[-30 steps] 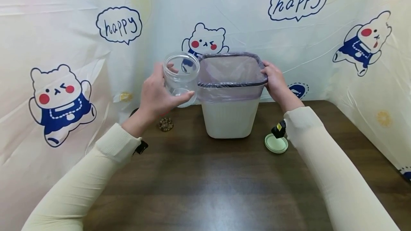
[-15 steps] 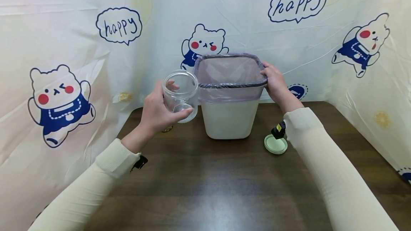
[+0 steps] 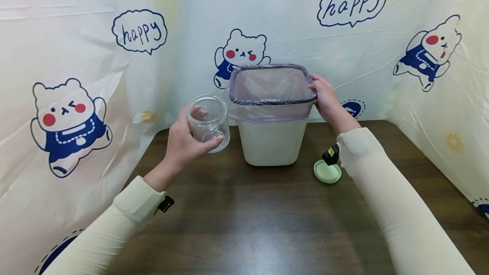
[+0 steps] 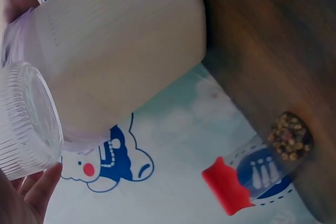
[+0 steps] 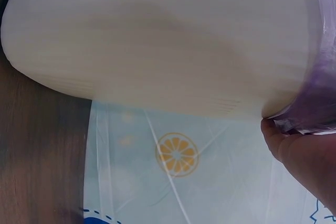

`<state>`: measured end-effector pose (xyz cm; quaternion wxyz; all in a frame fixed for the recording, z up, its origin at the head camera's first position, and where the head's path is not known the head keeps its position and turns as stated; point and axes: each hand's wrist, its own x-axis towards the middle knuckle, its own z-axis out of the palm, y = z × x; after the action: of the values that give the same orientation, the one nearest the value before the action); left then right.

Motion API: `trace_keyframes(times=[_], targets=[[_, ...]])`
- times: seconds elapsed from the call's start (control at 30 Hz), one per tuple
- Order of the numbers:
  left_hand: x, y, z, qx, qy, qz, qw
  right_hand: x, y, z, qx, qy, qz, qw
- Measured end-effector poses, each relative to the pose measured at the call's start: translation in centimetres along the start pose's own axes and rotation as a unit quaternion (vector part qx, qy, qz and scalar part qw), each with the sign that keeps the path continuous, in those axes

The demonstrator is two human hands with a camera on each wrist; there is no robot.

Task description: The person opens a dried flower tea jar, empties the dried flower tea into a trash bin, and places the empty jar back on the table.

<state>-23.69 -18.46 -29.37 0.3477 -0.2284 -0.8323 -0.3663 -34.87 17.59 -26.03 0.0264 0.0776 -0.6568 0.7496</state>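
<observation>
My left hand [image 3: 179, 141] grips a clear, ribbed jar [image 3: 214, 119] around its side, thumb across the front. The jar is upright with its mouth uncovered, nothing visible inside, held left of a pale trash can [image 3: 273, 141]. A thin purple bag [image 3: 273, 113] lines the can and folds over its rim. At the right end of that rim, my right hand [image 3: 324, 96] pinches the edge; the right wrist view shows the thumb [image 5: 283, 142] against the liner. A pale green round lid [image 3: 327, 172] lies on the table right of the can.
In the left wrist view, a clear container with a red top [image 4: 227, 186] and brown speckled contents [image 4: 290, 136] stands at the table's far side; the left hand hides it in the head view. A printed curtain [image 3: 191, 12] hangs behind the wooden table [image 3: 244, 211].
My left hand has lowered the jar from beside the can's rim, moving slightly left. The speckled container has become hidden behind that hand. The right hand keeps its hold on the can.
</observation>
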Motion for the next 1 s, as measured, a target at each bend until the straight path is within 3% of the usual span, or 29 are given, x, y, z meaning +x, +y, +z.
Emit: trace_keyframes(times=[0.23,0.47,0.6,0.8,1.0], targets=[[-1.2,-1.0,0.1,-0.001,-0.002,-0.037,0.9993,0.0,-0.1,0.1,0.002,-0.001,0.0,1.0],[-2.4,-2.1,0.8,-0.006,-0.026,-0.119,0.9925,0.0,-0.1,0.1,0.0,-0.002,0.005,1.0],[-2.7,-2.9,1.4,-0.003,-0.05,-0.177,0.9829,-0.1,-0.1,0.1,0.002,-0.002,0.004,1.0],[-3.2,-4.4,2.3,-0.023,-0.086,-0.267,0.9596,-0.1,0.0,0.1,0.009,-0.004,0.004,1.0],[-3.9,-6.0,3.2,-0.027,-0.107,-0.305,0.9459,-0.1,-0.1,0.0,0.004,-0.004,0.005,1.0]])
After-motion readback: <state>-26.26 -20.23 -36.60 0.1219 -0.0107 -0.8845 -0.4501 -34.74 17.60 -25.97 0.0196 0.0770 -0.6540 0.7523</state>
